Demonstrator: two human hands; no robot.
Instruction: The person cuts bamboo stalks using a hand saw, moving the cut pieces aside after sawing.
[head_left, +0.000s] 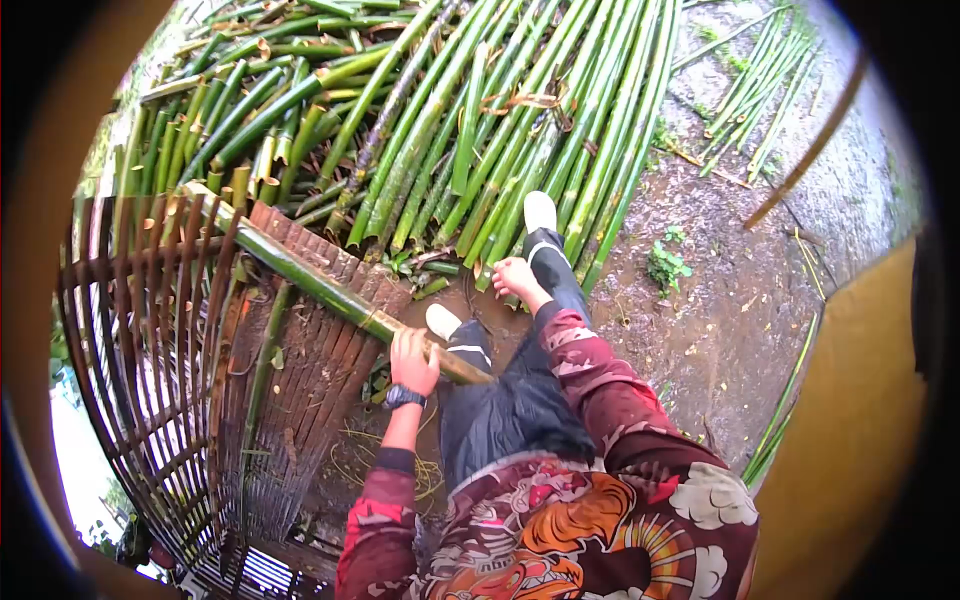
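Note:
My left hand [414, 362], with a watch on the wrist, is closed over the near end of a thick green bamboo pole [310, 277]. The pole slants from my lap up to the left, and its far end lies at the slatted bamboo fence. My right hand [517, 280] hangs above my right leg with its fingers curled in, and nothing shows in it. Just beyond it lies a big pile of cut bamboo poles [600, 130], their near ends close to my white boots [540, 213].
At left stands a curved bamboo lattice [150, 370] beside a reddish-brown slatted panel [330, 370]. Thinner bamboo stems [757, 95] lie on the wet ground at upper right. A small green plant [668, 262] grows right of my leg. A tan sheet [850, 400] rises at the right.

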